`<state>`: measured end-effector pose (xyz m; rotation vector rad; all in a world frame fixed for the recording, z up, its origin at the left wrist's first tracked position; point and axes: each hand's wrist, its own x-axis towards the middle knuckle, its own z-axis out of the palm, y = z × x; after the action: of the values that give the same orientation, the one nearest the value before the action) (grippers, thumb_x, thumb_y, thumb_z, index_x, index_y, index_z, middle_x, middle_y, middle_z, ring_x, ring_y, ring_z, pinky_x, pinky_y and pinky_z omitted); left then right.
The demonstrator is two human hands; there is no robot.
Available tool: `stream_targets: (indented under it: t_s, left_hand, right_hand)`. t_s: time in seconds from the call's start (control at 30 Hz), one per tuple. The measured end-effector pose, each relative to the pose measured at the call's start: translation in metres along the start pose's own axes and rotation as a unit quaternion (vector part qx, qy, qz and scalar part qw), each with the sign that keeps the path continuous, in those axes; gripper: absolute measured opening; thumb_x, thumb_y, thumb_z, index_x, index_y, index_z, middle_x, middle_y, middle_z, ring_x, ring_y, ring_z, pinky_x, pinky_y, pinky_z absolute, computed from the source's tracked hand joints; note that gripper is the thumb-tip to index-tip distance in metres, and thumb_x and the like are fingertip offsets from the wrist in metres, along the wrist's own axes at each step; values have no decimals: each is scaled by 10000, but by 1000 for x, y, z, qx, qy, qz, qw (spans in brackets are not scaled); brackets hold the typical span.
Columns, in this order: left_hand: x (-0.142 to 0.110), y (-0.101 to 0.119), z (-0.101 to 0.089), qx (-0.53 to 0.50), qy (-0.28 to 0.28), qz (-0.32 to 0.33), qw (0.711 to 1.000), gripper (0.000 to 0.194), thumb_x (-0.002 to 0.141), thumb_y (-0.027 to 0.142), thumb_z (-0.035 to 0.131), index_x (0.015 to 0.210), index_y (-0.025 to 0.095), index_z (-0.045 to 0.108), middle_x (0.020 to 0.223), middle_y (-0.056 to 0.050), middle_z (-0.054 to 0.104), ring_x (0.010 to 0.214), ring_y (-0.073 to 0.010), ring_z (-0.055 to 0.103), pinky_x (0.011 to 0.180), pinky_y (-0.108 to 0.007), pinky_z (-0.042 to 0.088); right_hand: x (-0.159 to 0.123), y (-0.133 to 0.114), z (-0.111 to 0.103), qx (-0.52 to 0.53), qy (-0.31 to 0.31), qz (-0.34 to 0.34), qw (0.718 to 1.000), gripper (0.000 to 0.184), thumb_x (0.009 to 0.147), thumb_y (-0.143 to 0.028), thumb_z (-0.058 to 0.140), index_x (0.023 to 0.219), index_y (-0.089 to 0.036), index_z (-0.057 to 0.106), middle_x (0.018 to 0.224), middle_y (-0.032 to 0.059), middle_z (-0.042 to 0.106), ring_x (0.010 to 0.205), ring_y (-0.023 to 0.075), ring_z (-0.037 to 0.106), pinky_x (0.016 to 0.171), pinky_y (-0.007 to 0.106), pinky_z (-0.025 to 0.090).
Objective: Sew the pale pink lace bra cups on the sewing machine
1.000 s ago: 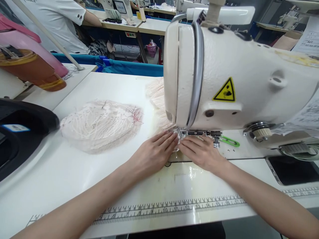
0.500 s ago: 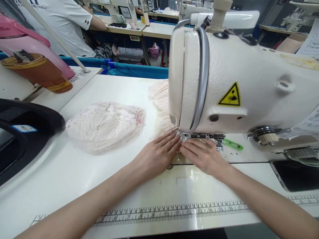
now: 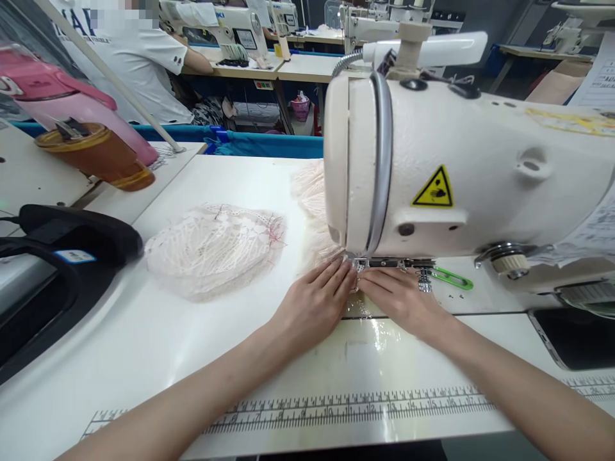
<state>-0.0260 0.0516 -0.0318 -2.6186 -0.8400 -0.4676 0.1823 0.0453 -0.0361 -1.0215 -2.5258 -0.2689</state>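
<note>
At the sewing machine (image 3: 456, 173), my left hand (image 3: 317, 296) lies with its fingers stretched flat over pale lace fabric (image 3: 314, 211), fingertips just left of the presser foot (image 3: 358, 264). My right hand (image 3: 406, 299) is opposite, fingers extended and flat below the metal attachment, its tips by the same lace. A small bit of lace shows in the narrow gap between the hands. Both thumbs are mostly hidden, as is the needle point. A separate pile of pale lace pieces (image 3: 216, 253) with red thread ends lies to the left.
A black iron (image 3: 77, 256) stands at the left, below a tilted brown cup (image 3: 100, 157) and pink bottle (image 3: 91, 115). To the right lie a green thread snipper (image 3: 451, 278) and phone (image 3: 571, 339). A printed ruler (image 3: 336, 410) runs along the front edge. Beyond sits a co-worker (image 3: 129, 64).
The view has shifted slightly, so the left-side things appear farther right and lower. My fingertips have parted a little, showing more lace between them. Both hands stay at the presser foot.
</note>
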Motion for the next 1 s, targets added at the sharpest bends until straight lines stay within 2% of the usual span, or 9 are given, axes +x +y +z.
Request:
stream_targets:
  t_s: [0.13,0.33,0.5,0.63,0.83,1.0]
  left_hand:
    - [1,2,0,-18,0,-8,1000,350,920,137,457,1225,37,596,1241,-159,624,1196,-283,570,1043,-423,470]
    - [2,3,-2,-8,1,-1,1000,339,935,171,476,1229,55,600,1244,-152,627,1184,-291,579,1036,-422,475]
    - [4,3,-1,-32,-5,-21,999,334,959,211,458,1241,99,597,1251,-122,629,1199,-264,572,1051,-411,462]
    - [5,2,-1,-44,-13,-30,999,338,964,225,453,1250,113,594,1253,-113,630,1200,-263,572,1058,-417,455]
    - [6,1,1,-36,-12,-37,999,343,970,240,442,1244,106,598,1259,-118,626,1198,-264,574,1055,-417,456]
    - [6,2,1,-17,-10,-31,999,348,966,242,461,1261,100,581,1274,-124,613,1210,-271,564,1052,-431,456]
  right_hand:
    - [3,5,-4,2,13,-3,1000,284,886,-22,484,978,-212,673,996,19,710,869,134,636,729,267,475]
    - [2,6,-6,-53,83,35,995,188,901,-121,521,914,-232,672,900,-22,726,705,121,609,660,289,411]
    - [0,2,-5,-27,73,96,992,248,947,-177,455,935,-250,693,874,3,708,743,147,615,727,312,458]
    - [4,7,-2,22,66,115,991,246,946,-217,470,912,-262,710,798,-1,693,712,148,612,704,304,484]
    - [5,14,4,61,82,103,989,246,946,-240,483,881,-263,719,803,-12,717,768,134,639,760,273,487]
    - [5,15,5,30,87,101,991,229,944,-258,495,897,-265,719,799,-11,722,748,126,631,736,268,471]
